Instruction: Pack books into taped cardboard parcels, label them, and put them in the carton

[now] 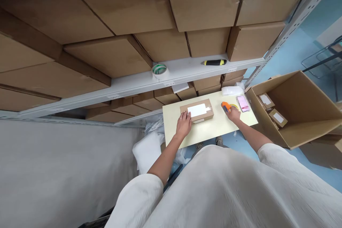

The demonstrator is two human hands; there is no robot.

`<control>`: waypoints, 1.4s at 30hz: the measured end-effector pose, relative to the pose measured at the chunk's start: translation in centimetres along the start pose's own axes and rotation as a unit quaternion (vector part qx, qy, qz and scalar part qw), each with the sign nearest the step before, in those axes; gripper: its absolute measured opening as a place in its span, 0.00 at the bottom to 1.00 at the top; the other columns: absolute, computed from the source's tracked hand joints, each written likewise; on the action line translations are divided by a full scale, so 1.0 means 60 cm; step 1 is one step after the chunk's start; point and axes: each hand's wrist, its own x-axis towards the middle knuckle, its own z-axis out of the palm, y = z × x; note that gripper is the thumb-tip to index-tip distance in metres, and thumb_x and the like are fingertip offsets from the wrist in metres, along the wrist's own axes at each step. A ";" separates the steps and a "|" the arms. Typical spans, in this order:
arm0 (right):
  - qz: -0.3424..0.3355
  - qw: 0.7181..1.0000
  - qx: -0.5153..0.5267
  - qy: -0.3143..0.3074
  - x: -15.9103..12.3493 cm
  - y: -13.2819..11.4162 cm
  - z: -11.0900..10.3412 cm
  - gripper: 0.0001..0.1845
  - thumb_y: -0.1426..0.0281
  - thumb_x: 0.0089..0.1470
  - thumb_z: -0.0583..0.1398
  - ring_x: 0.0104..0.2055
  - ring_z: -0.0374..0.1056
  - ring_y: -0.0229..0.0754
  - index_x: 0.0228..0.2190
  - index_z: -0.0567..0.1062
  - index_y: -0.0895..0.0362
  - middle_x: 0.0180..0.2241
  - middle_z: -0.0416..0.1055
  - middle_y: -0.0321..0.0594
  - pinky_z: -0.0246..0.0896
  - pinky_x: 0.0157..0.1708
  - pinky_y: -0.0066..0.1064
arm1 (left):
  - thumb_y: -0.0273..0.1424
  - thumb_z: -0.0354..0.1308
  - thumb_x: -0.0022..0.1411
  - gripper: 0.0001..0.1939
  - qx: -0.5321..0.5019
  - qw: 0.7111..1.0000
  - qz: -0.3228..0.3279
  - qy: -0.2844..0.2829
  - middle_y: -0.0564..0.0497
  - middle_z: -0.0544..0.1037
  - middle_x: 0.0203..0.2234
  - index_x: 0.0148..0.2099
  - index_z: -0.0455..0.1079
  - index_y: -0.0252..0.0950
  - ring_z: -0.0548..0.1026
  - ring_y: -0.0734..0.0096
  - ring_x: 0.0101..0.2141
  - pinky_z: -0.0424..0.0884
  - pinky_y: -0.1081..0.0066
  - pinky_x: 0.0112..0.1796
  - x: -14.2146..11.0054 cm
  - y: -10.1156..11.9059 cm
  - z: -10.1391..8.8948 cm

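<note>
A small cardboard box [209, 115] with a white label [196, 110] on top lies on the pale yellow tabletop [171, 128]. My left hand [184, 124] rests on the box's left end, fingers spread over its top and near edge. To the right, my right hand [234, 114] is closed around an orange tape dispenser [226, 106], whose yellow roll shows beside the fingers. The dispenser is apart from the box, close to the table surface. Just beyond that hand lies a pink item [243, 103], its print blurred out.
A big open carton [267, 128] with several small labelled boxes inside stands right of the table. Cardboard boxes fill the shelves ahead; a tape roll [159, 70] and a utility knife [214, 62] lie on the shelf ledge [187, 69]. White packing material [148, 151] sits at left.
</note>
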 end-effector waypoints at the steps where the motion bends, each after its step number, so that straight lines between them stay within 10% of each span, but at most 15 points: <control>1: -0.001 1.000 -0.007 -0.009 0.002 0.002 0.003 0.24 0.62 0.68 0.61 0.64 0.67 0.58 0.60 0.74 0.57 0.61 0.73 0.55 0.60 0.58 0.45 | 0.31 0.48 0.75 0.29 -0.003 1.000 -0.002 0.000 0.33 0.67 0.72 0.74 0.64 0.32 0.62 0.41 0.73 0.64 0.42 0.70 0.001 0.000 0.001; 9: -0.042 0.998 0.037 -0.003 0.019 0.021 0.036 0.20 0.55 0.68 0.60 0.57 0.70 0.61 0.51 0.76 0.56 0.45 0.77 0.53 0.61 0.57 0.51 | 0.32 0.48 0.75 0.29 -0.023 0.999 -0.033 -0.015 0.35 0.66 0.72 0.74 0.64 0.36 0.60 0.44 0.74 0.61 0.40 0.72 0.005 0.010 -0.004; 16: -0.019 0.992 0.124 -0.023 0.014 0.016 0.031 0.22 0.56 0.67 0.60 0.66 0.62 0.70 0.53 0.76 0.58 0.50 0.75 0.61 0.55 0.64 0.65 | 0.33 0.53 0.73 0.32 -0.027 0.998 -0.051 -0.031 0.36 0.66 0.72 0.76 0.61 0.39 0.60 0.41 0.74 0.61 0.38 0.71 0.006 0.013 -0.009; 26: -0.101 0.974 0.200 -0.029 0.014 -0.003 -0.116 0.22 0.59 0.63 0.63 0.53 0.76 0.60 0.54 0.82 0.55 0.47 0.83 0.49 0.72 0.55 0.48 | 0.32 0.49 0.75 0.28 -0.047 0.998 -0.038 -0.010 0.35 0.66 0.72 0.74 0.66 0.36 0.59 0.43 0.73 0.64 0.43 0.70 0.010 0.008 -0.005; 34: -0.229 0.879 0.340 -0.244 -0.003 -0.129 -0.259 0.27 0.58 0.62 0.67 0.46 0.79 0.49 0.60 0.80 0.52 0.49 0.83 0.45 0.80 0.42 0.38 | 0.31 0.49 0.75 0.29 -0.063 0.997 -0.036 0.002 0.36 0.66 0.72 0.74 0.66 0.36 0.59 0.43 0.73 0.66 0.43 0.68 0.010 0.012 -0.005; 42: -0.297 0.870 0.223 -0.325 -0.001 -0.280 -0.244 0.20 0.59 0.57 0.69 0.37 0.77 0.46 0.48 0.85 0.53 0.45 0.84 0.43 0.77 0.33 0.33 | 0.30 0.52 0.74 0.33 -0.084 0.996 -0.033 -0.016 0.38 0.63 0.75 0.78 0.61 0.41 0.57 0.44 0.75 0.63 0.42 0.69 0.004 0.003 -0.006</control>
